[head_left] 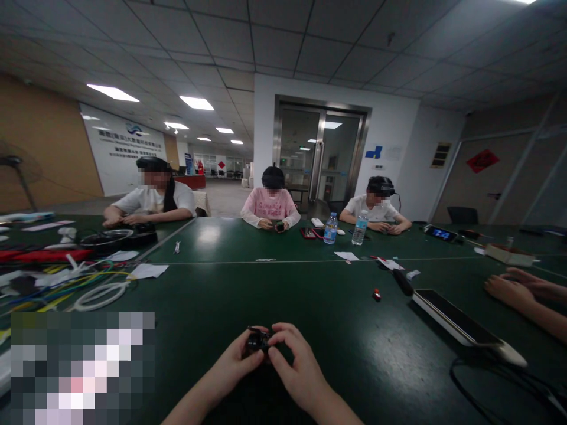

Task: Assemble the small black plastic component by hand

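Observation:
Low in the middle of the head view, a small, glossy black case-like object [257,340] is held just above the table; a thin dark part sticks up at its top, and I cannot make out its exact kind. My left hand [239,354] is closed around its left side, with the thumb along the front. From the right, my right hand [290,357] pinches at its edge with thumb and fingertips, which partly hide that side. A small red and black piece [376,295] lies on the table, off to the right of both hands.
The dark green table [199,307] carries tangled cables [97,295] at left and a long flat device [460,319] at right. Water bottles [330,229] and paper scraps [148,271] stand or lie farther off. Several people sit around; another person's hands [514,289] rest at right.

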A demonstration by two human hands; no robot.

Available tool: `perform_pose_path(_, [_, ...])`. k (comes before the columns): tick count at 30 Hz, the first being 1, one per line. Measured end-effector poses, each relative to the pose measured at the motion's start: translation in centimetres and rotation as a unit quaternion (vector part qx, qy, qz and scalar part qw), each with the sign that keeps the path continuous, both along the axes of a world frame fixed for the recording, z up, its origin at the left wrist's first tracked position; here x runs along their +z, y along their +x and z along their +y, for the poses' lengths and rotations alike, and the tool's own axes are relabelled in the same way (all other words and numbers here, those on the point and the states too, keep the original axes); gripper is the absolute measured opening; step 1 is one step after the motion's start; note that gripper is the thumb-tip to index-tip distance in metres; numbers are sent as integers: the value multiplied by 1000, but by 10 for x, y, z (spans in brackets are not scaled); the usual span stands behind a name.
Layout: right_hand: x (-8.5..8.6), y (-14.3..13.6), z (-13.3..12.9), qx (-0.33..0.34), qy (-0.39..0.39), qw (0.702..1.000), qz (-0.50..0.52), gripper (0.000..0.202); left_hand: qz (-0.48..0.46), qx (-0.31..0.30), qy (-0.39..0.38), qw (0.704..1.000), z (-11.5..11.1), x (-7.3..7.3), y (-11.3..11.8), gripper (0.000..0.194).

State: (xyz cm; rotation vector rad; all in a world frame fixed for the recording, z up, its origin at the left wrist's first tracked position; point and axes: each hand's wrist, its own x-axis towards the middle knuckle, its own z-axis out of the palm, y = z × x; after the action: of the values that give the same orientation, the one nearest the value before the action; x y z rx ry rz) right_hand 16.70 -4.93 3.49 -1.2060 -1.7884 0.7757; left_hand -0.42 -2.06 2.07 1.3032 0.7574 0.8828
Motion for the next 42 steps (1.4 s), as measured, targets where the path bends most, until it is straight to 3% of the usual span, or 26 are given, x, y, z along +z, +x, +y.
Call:
perform_pose_path(9, [-9, 0, 6, -2, -14, 1000, 22, 37, 10, -21, 17, 1000, 3, -1, -2, 38])
perform_pose_path(20, [-15, 1, 12, -19, -32, 998, 44, 38, -43, -34, -11, 998, 0, -1, -1, 49])
perform_pose_path(30, [-13, 3, 11, -14, -48, 998, 47, 38, -76, -27, -29, 996, 5, -9, -5, 36])
perform_pose_path(36, [-18, 3, 14, -13, -59, 996, 61, 38, -63, -33, -32, 997, 4, -5, -4, 40])
perform_pose_path(42, [-12, 3, 10, -2, -57, 997, 60, 33, -41, -26, -15, 999, 3, -3, -4, 37])
